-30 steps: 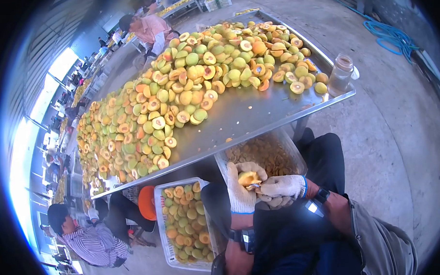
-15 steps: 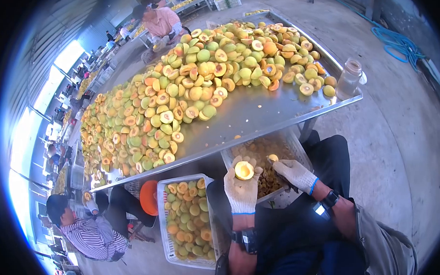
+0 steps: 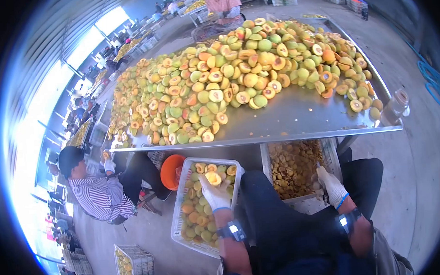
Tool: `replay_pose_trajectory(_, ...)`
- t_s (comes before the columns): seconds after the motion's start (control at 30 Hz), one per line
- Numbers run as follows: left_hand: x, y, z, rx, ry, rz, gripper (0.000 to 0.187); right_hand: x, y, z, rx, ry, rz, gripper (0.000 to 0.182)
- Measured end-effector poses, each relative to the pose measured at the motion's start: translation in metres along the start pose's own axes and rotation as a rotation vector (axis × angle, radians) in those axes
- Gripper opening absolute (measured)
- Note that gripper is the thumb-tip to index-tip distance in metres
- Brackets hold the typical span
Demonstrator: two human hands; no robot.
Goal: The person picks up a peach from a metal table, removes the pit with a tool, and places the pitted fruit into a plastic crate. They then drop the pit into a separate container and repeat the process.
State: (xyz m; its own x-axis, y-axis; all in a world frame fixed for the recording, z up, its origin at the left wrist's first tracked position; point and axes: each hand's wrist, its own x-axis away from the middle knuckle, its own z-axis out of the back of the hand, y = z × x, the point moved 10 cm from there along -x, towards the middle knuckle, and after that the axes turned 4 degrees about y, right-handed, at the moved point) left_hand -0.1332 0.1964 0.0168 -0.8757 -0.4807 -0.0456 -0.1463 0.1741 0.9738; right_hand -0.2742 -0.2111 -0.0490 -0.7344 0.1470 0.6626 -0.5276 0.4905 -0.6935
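My left hand [image 3: 215, 193], in a white knit glove with a blue cuff edge, holds a pitted yellow peach half [image 3: 213, 178], hollow side up. It is above a white plastic crate [image 3: 176, 226] filled with peach halves. My right hand [image 3: 332, 184], gloved alike, is closed round a small hand tool [image 3: 318, 165]; only its thin tip shows above the fingers, and the rest is hidden. Just left of that hand, a second white crate [image 3: 331, 155] contains many brown pits [image 3: 294, 166].
A metal-topped table [image 3: 282, 123] carries a large heap of halved peaches [image 3: 218, 79]. At its right corner stands a clear jar [image 3: 395, 107]. An orange bucket [image 3: 172, 172] and a seated co-worker [image 3: 98, 190] are on the left. Another person [image 3: 223, 6] works across the table.
My left hand has moved left with the peach half, from near the pit crate to over the peach crate. The pit at my right hand's tool tip is gone. The view has shifted.
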Motion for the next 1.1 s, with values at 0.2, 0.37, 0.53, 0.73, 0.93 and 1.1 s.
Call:
replay_pose_trajectory(0.2,-0.011,-0.066,0.116,-1.346,-0.185,-0.493,0.053,-0.01,0.013,0.007,-0.013,0.052,-0.034,0.044)
replay_pose_trajectory(0.37,-0.09,-0.088,0.177,-0.452,0.331,0.112,0.059,-0.017,0.026,0.002,0.029,0.075,-0.076,0.045)
replay_pose_trajectory(0.53,-0.143,-0.067,0.169,-1.024,0.375,-0.112,0.053,-0.018,0.03,-0.007,0.002,0.096,-0.12,0.044)
replay_pose_trajectory(0.73,-0.11,0.002,0.055,-0.841,0.258,-0.408,0.031,-0.016,0.02,-0.016,0.004,0.068,-0.068,0.043)
replay_pose_trajectory(0.93,-0.111,0.041,-0.117,-1.027,-0.012,-0.724,0.027,-0.025,0.023,-0.009,0.29,0.176,-0.022,0.043)
replay_pose_trajectory(1.1,-0.161,0.001,-0.158,-1.462,0.041,-0.505,0.042,-0.018,0.014,-0.012,0.367,0.128,0.044,0.042)
